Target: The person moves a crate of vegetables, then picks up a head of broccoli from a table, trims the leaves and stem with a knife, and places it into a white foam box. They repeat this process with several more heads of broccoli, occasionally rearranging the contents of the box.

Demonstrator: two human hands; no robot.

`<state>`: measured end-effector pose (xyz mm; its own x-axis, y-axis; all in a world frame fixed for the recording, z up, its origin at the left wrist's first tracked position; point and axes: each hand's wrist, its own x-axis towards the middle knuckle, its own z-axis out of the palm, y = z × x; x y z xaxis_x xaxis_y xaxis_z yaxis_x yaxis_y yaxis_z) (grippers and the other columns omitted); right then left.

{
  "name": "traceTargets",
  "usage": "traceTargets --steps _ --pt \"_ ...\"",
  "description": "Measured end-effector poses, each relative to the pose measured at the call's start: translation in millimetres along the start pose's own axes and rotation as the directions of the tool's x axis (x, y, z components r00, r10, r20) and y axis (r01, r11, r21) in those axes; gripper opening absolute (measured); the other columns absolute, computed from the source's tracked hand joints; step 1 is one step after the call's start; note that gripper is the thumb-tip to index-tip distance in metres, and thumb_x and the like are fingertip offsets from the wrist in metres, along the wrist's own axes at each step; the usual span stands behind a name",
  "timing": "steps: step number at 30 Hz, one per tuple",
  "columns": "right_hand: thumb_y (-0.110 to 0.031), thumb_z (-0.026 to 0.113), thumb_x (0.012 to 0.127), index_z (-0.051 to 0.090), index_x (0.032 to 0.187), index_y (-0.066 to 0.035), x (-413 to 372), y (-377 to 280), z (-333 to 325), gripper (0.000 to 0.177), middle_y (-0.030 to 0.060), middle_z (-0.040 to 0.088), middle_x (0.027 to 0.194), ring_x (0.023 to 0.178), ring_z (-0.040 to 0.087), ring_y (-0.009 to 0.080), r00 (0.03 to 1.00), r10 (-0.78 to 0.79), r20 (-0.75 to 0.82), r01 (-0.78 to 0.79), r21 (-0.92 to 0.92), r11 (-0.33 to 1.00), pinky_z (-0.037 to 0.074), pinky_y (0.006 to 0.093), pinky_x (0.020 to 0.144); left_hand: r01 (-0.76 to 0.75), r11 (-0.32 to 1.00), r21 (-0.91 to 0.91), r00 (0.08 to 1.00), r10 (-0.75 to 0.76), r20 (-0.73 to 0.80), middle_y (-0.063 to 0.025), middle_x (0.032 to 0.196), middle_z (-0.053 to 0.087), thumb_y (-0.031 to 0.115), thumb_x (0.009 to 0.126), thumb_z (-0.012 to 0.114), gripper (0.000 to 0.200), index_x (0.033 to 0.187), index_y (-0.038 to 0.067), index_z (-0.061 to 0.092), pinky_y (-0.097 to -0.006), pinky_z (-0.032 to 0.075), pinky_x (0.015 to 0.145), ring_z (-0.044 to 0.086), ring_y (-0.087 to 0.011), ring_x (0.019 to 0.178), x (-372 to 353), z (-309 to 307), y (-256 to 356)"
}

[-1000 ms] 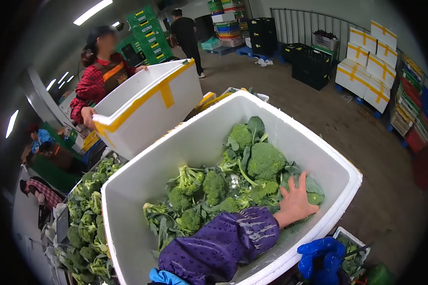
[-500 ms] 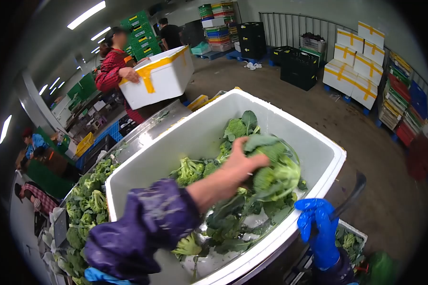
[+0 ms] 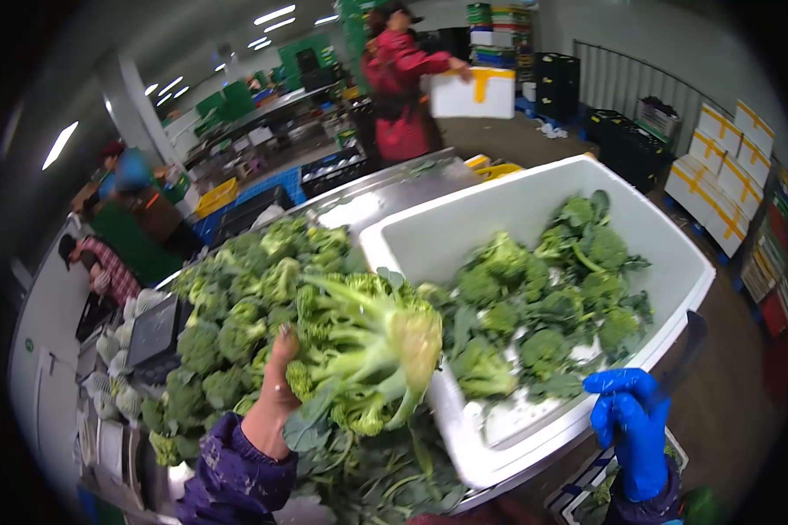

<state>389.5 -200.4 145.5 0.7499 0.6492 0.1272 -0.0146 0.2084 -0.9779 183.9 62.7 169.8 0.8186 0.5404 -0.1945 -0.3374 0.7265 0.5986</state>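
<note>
My bare left hand is closed on a head of broccoli, its pale cut stem facing right. It is held up over the broccoli pile on the metal table, left of a white foam box. More broccoli heads and loose leaves lie in the box. My right hand, in a blue glove, is closed on a knife whose dark, blurred blade points up beside the box's right corner. The glove hides the knife's handle.
A dark-screened device stands left of the pile. Below my right hand is a crate with greens. Behind the table a person in red holds a white foam box. Taped white boxes are stacked at the right.
My left hand has lifted the broccoli out of the foam box and moved it left over the pile. The view has turned left. The person in red has moved away with the other box.
</note>
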Motion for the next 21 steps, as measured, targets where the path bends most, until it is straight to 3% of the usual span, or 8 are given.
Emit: traceTargets --steps 2,4,6,8,9,11,18,21 --pt "-0.016 0.056 0.082 0.055 0.092 0.005 -25 -8 45 0.023 0.0128 0.061 0.087 0.053 0.053 0.0090 0.975 0.079 0.208 -0.076 -0.022 0.997 0.042 0.0192 0.045 -0.011 1.000 -0.004 0.999 0.011 -0.045 -0.0147 0.108 0.055 0.025 0.074 0.061 0.050 0.115 0.001 0.047 -0.0443 0.047 0.084 0.057 -0.0294 0.095 -35 -51 1" --pt "-0.008 0.060 0.079 0.057 0.094 0.005 -47 -17 87 0.020 0.0117 0.062 0.088 0.060 0.057 0.0115 0.864 0.315 0.394 -0.233 -0.241 0.942 0.047 0.0213 0.051 -0.006 0.999 0.037 0.991 0.011 -0.130 -0.0141 0.104 0.057 0.020 0.074 0.060 0.045 0.112 -0.002 0.048 -0.0410 0.048 0.083 0.058 -0.0273 0.092 -64 -111 -1" --pt "-0.012 0.058 0.081 0.058 0.094 -0.001 -67 32 120 0.017 0.0088 0.063 0.085 0.063 0.058 0.0110 0.749 0.188 0.636 -0.098 -0.175 0.980 0.048 0.0255 0.055 0.017 0.999 0.039 0.971 -0.007 -0.238 -0.0137 0.100 0.059 0.015 0.075 0.058 0.038 0.107 -0.003 0.050 -0.0376 0.048 0.082 0.059 -0.0248 0.089 -90 -141 -14" --pt "-0.015 0.062 0.077 0.061 0.093 -0.008 -73 66 154 0.018 0.0052 0.063 0.083 0.062 0.059 0.0120 0.726 0.108 0.680 0.111 -0.270 0.957 0.047 0.0256 0.052 0.101 0.977 -0.190 0.944 -0.154 -0.292 -0.0135 0.103 0.057 0.016 0.077 0.057 0.035 0.107 -0.001 0.050 -0.0371 0.045 0.086 0.057 -0.0243 0.094 -115 -151 -28" --pt "-0.015 0.062 0.077 0.061 0.093 -0.008 -74 89 162 0.018 0.0052 0.063 0.083 0.062 0.059 0.0120 0.726 0.130 0.675 0.087 -0.279 0.956 0.047 0.0256 0.052 0.104 0.969 -0.223 0.932 -0.173 -0.318 -0.0134 0.105 0.057 0.016 0.077 0.057 0.037 0.109 -0.001 0.049 -0.0374 0.045 0.087 0.056 -0.0246 0.095 -123 -160 -35" --pt "-0.016 0.064 0.073 0.061 0.093 -0.013 -75 130 173 0.020 0.0029 0.061 0.075 0.059 0.059 0.0160 0.752 -0.096 0.652 0.522 -0.500 0.691 0.046 0.0278 0.048 0.114 0.961 -0.253 0.915 -0.201 -0.351 -0.0134 0.107 0.055 0.016 0.077 0.056 0.040 0.112 -0.001 0.047 -0.0387 0.044 0.088 0.056 -0.0254 0.096 -134 -184 -50" --pt "-0.021 0.061 0.071 0.057 0.097 -0.017 -82 153 204 0.026 0.0012 0.055 0.068 0.057 0.058 0.0183 0.657 -0.040 0.753 0.701 -0.591 0.399 0.044 0.0310 0.043 0.216 0.900 -0.378 0.890 -0.340 -0.303 -0.0156 0.110 0.053 0.013 0.075 0.055 0.045 0.116 0.000 0.043 -0.0418 0.044 0.088 0.054 -0.0281 0.098 -151 -219 -66" --pt "-0.021 0.059 0.072 0.057 0.098 -0.016 -81 167 203 0.026 0.0035 0.059 0.071 0.060 0.059 0.0205 0.719 -0.055 0.693 0.651 -0.644 0.403 0.044 0.0316 0.044 0.234 0.878 -0.417 0.893 -0.364 -0.265 -0.0164 0.110 0.052 0.009 0.072 0.054 0.047 0.117 -0.001 0.042 -0.0422 0.044 0.088 0.054 -0.0284 0.098 -153 -221 -67"
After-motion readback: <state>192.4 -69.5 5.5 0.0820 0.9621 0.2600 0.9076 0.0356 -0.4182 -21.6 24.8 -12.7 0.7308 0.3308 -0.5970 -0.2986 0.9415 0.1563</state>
